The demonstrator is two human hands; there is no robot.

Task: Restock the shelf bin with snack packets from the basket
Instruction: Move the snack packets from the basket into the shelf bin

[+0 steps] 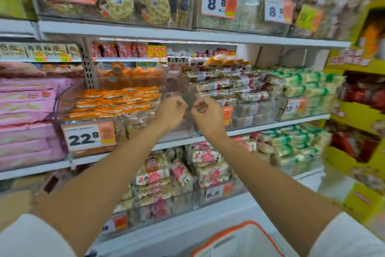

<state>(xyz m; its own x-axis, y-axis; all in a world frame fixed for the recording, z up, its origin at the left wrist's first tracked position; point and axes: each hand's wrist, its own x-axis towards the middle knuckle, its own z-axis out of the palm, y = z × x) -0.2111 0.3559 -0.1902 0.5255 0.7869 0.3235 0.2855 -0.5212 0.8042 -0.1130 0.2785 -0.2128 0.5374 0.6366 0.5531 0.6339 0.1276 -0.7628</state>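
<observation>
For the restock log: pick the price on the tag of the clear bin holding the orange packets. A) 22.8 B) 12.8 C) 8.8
A: the tag on the front of the clear bin stacked with orange packets reads 22.8.

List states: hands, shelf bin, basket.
left hand, fingers curled at the bin's front; grip unclear
right hand, fingers curled beside it; grip unclear
clear shelf bin, orange packets stacked at left, right part looks empty
basket, below the arms; contents unclear
</observation>
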